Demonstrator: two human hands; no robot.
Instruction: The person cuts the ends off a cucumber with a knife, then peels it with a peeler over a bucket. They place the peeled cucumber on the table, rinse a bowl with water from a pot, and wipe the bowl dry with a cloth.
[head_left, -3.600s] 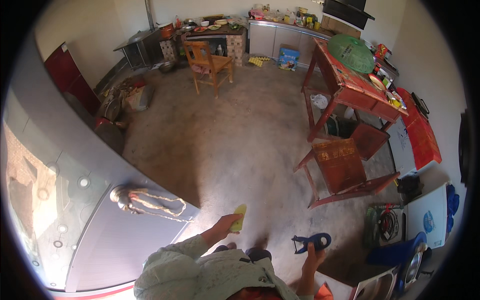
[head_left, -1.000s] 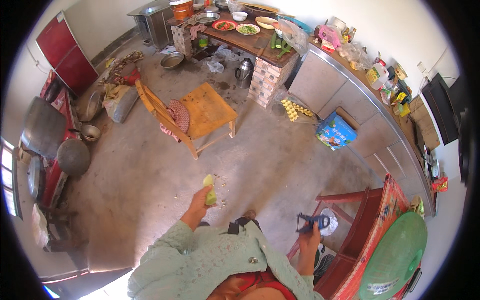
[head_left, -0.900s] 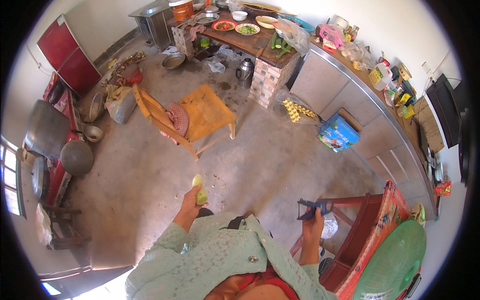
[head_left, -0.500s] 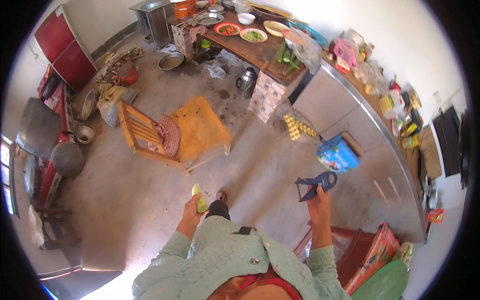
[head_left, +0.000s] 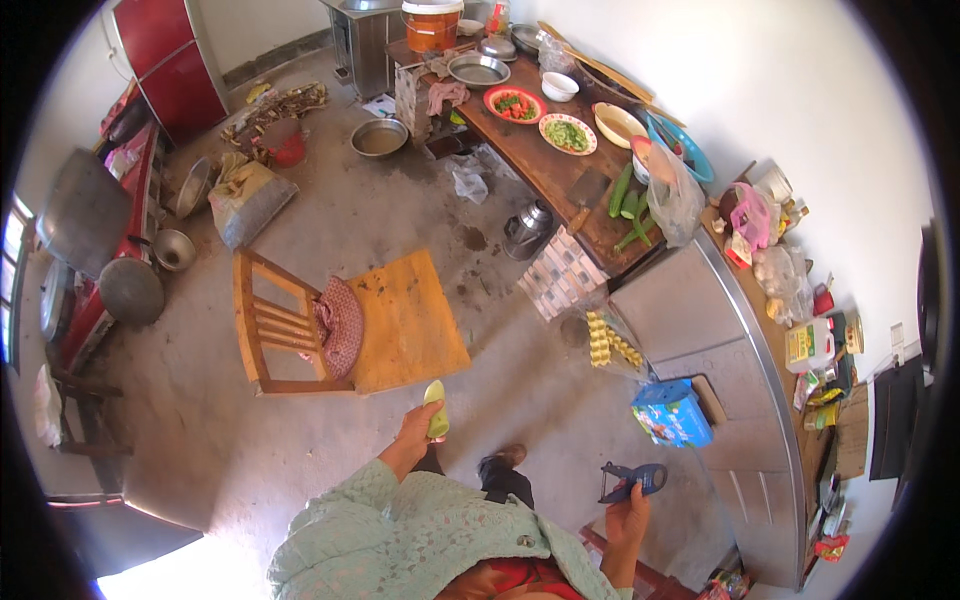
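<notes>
My left hand (head_left: 412, 432) is closed around a short, thick piece of pale green vegetable (head_left: 436, 408), its upper part showing past the fingers. I cannot tell its exact kind. In my right hand (head_left: 626, 518) is a dark blue vegetable peeler (head_left: 648, 478), gripped by its handle, with the forked head pointing left. The two hands are well apart, in front of my body. Just beyond the left hand stands a wooden chair (head_left: 412, 320) with a red patterned cushion (head_left: 340, 328) against its back. The peeler is near a blue carton (head_left: 672, 413) on the floor.
A brown table (head_left: 520, 150) bears a cleaver (head_left: 586, 192), cucumbers (head_left: 621, 190), a plate of sliced green vegetable (head_left: 567, 134) and a plate of red pieces (head_left: 515, 104). A thermos flask (head_left: 527, 230) stands below. At right runs a metal-fronted counter (head_left: 715, 340).
My view has shifted forward, bringing the chair and table nearer. My left hand sits further right and lower in view, the right hand lower. Both keep their hold; my feet have moved.
</notes>
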